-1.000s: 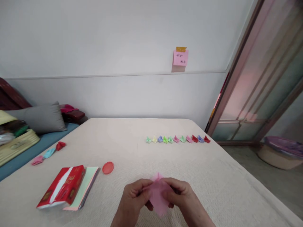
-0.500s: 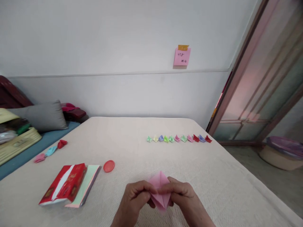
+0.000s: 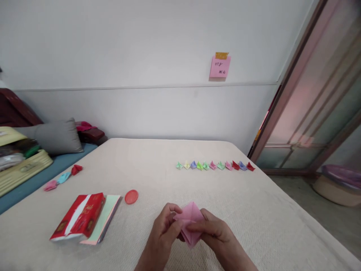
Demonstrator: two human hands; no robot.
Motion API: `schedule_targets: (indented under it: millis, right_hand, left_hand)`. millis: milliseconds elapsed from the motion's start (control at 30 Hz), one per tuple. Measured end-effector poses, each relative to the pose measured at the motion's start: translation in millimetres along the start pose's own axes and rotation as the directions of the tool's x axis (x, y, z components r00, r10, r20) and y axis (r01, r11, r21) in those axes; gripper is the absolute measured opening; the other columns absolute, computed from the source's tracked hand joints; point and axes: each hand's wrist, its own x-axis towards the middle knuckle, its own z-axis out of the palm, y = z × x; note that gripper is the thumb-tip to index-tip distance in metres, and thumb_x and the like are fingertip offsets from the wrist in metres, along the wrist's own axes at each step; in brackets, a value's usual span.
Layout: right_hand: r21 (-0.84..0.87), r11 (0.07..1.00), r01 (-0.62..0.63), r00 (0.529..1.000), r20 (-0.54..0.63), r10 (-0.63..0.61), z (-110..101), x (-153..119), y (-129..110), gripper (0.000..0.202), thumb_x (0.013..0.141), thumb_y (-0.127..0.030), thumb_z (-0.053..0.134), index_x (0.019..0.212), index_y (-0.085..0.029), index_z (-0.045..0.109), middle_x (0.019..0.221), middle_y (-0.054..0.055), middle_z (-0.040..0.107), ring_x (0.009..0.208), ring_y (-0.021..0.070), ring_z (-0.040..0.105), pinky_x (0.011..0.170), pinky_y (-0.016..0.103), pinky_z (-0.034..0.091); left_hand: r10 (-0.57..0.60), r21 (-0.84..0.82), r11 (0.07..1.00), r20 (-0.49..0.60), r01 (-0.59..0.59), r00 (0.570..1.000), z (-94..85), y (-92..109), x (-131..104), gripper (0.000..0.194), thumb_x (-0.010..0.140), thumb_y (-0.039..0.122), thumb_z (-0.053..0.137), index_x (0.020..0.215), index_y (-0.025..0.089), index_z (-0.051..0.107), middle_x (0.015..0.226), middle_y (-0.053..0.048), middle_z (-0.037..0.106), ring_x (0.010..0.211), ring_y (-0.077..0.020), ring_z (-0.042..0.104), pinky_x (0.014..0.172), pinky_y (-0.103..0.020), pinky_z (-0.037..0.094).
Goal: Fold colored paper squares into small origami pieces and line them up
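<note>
A pink folded paper, diamond-shaped with a crease down its middle, is held between my two hands just above the near part of the table. My left hand grips its left edge with the thumb in front, the index finger raised and bent. From the right, my right hand pinches the paper, its thumb lying across the front. Fingers behind the paper are partly hidden.
Several small folded papers form a row at the back right. A red packet lies on coloured sheets at left, beside a red disc. Three folded pieces sit at the table's far left.
My left index finger has lifted off the paper's front and my left thumb has shifted, so more of the left corner shows. The view has shifted slightly.
</note>
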Motion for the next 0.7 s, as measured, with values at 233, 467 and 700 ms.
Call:
schedule_targets:
  millis: [233,467,700]
  right_hand:
    - [-0.018,1.000,0.006,1.000,-0.006,-0.006,5.1,1.7,3.1,0.024,0.081,-0.022,0.057,0.081,-0.032,0.079,0.076,0.000,0.053,0.073,0.0186,0.055,0.065,0.028,0.041]
    - [0.130,0.990,-0.060,0.997,0.054,0.053,-2.1,0.2,4.5,0.022,0.079,-0.025,0.062,0.096,-0.032,0.075,0.083,0.001,0.057,0.077,0.0187,0.053,0.067,0.029,0.042]
    - [0.311,0.939,-0.145,0.976,-0.112,0.187,-2.7,1.2,6.8,0.015,0.081,-0.033,0.062,0.083,-0.020,0.069,0.072,0.002,0.062,0.069,0.0184,0.056,0.065,0.029,0.043]
  left_hand:
    - [0.019,0.081,0.997,-0.118,-0.010,0.993,-0.6,-9.7,4.0,0.002,0.086,0.021,0.052,0.087,0.019,0.050,0.066,0.004,0.052,0.059,-0.0114,0.047,0.056,-0.024,0.038]
    - [0.057,0.120,0.992,-0.142,-0.040,0.988,-2.1,-4.1,2.6,0.003,0.087,0.021,0.049,0.088,0.019,0.051,0.067,0.004,0.047,0.061,-0.0116,0.043,0.057,-0.023,0.037]
    - [0.109,0.218,0.973,-0.154,-0.074,0.982,-2.6,-3.2,-0.3,0.005,0.088,0.024,0.051,0.089,0.020,0.053,0.069,0.004,0.047,0.063,-0.0122,0.042,0.058,-0.021,0.036]
